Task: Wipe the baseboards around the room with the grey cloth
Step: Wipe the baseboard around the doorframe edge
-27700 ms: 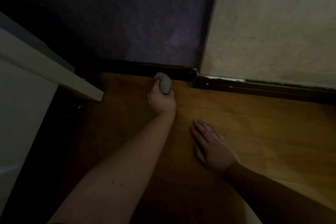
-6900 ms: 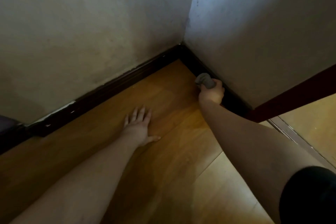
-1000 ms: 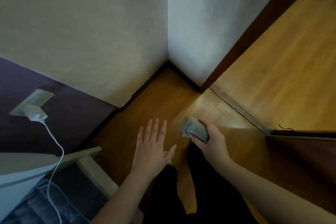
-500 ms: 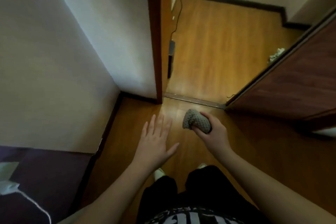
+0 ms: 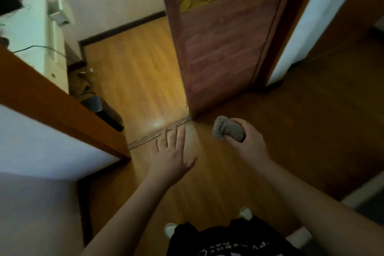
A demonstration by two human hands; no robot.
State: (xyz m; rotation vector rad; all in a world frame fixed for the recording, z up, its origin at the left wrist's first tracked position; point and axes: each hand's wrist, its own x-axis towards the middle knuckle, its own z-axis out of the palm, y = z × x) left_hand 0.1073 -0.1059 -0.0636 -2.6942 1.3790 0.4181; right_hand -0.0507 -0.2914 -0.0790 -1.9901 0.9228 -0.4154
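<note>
While standing at an open doorway, a person is holding both bare arms out over a wooden floor (image 5: 218,183), which is taking a warm sheen from light falling just inside the next room. The right hand (image 5: 247,143) is gripping the grey cloth (image 5: 227,129), balled up, with thumb and fingers curled round it, well above the boards and touching no wall. The left hand (image 5: 170,158) is hovering flat and spread, fingers straight and pointing toward the metal threshold strip (image 5: 160,134) that is crossing the doorway at a slant.

A reddish-brown door (image 5: 220,48) with a carved yellow flower panel at its top is standing open beyond the cloth, its lower corner meeting the strip's far end. Dark baseboard (image 5: 122,27) is running along the pale far wall of the next room, and another dark strip is lining the near wall at lower left. An orange-brown door frame (image 5: 62,108) is cutting across the left side, with a white cabinet (image 5: 35,33) and a trailing cable behind it, and a dark object sitting on the floor beside the frame; what it is cannot be told. The person's dark printed top (image 5: 224,241) and two pale shoe tips are showing at the bottom edge. Motion is blurring much of the scene.
</note>
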